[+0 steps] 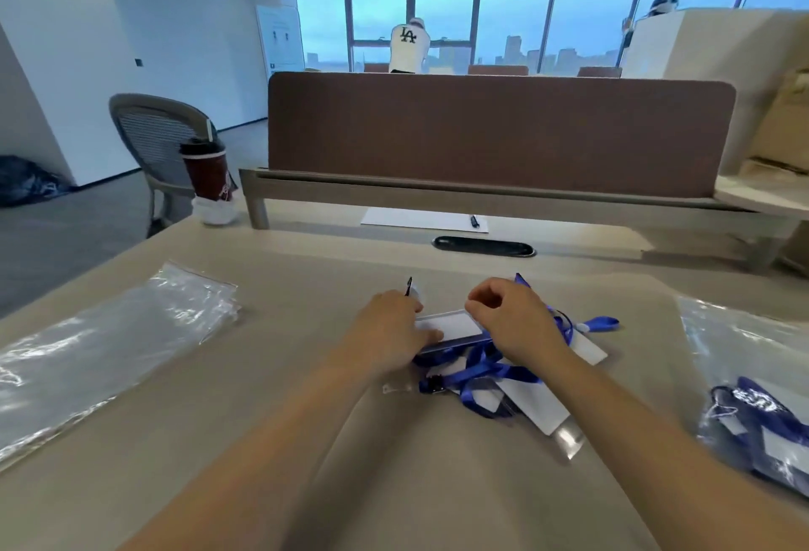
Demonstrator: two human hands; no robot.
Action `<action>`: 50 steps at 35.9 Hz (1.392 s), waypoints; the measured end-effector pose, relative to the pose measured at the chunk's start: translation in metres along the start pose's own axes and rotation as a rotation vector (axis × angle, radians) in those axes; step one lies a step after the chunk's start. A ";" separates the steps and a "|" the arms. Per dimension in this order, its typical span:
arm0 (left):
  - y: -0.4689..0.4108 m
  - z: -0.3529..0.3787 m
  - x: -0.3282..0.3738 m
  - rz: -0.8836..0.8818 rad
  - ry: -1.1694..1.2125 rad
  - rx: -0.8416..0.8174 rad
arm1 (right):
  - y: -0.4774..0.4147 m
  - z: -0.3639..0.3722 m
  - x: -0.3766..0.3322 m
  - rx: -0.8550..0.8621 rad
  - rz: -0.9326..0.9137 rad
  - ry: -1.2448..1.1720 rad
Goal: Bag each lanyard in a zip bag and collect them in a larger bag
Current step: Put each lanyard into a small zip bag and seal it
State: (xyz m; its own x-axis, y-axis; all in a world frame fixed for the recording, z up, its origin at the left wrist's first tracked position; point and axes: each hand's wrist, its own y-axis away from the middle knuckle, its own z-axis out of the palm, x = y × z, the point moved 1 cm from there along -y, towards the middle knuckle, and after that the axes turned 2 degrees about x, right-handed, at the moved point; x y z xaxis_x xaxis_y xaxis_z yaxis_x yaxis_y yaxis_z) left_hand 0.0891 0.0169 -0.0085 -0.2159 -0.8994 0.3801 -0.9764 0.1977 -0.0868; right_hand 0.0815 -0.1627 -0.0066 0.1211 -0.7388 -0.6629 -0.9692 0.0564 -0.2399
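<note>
A pile of blue lanyards (486,368) with clear badge holders lies in the middle of the beige desk (306,441). My left hand (387,329) holds the left end of one badge holder (451,325), its thumb on top. My right hand (512,318) has its fingers curled over that holder's right end and the blue strap. A stack of small clear zip bags (109,344) lies at the left. At the right edge, a larger clear bag (753,410) holds bagged lanyards.
A dark red cup (205,171) stands at the desk's far left corner, by a grey chair (149,134). A white paper with a pen (422,219) and a black cable slot (483,246) lie below the brown divider (499,134). Persons stand far off at the windows.
</note>
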 end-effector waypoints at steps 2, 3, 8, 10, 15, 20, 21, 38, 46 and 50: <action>-0.006 0.003 -0.004 -0.001 -0.073 -0.031 | -0.005 0.003 0.001 -0.001 0.006 0.025; -0.009 0.004 -0.005 0.000 -0.103 -0.042 | -0.008 0.004 0.002 -0.001 0.010 0.025; -0.015 0.009 -0.010 0.005 -0.136 -0.052 | -0.013 0.009 0.007 -0.026 0.025 0.011; -0.016 0.011 -0.010 0.010 -0.118 -0.038 | -0.014 0.011 0.009 -0.028 0.034 0.000; -0.016 0.009 -0.009 0.047 -0.055 0.035 | -0.016 0.010 0.010 0.065 0.043 -0.048; -0.014 0.000 -0.017 -0.030 0.380 0.131 | -0.019 0.005 0.006 0.176 0.053 -0.130; -0.012 -0.003 -0.019 -0.059 0.477 0.164 | -0.020 0.004 0.005 0.191 0.056 -0.138; 0.019 -0.056 -0.076 -0.284 1.142 0.291 | -0.052 0.063 -0.035 -0.010 0.122 0.102; 0.026 -0.065 -0.087 -0.264 1.063 0.280 | -0.061 0.083 -0.064 -0.105 0.208 0.294; 0.030 -0.063 -0.093 -0.250 1.011 0.234 | -0.064 0.094 -0.068 -0.118 0.193 0.372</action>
State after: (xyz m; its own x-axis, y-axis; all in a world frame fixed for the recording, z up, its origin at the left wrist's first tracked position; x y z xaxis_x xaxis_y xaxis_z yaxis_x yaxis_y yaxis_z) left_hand 0.0791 0.1309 0.0118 -0.0164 -0.1422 0.9897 -0.9917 -0.1241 -0.0343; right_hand 0.1550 -0.0524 -0.0128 -0.1299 -0.9151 -0.3817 -0.9869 0.1566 -0.0396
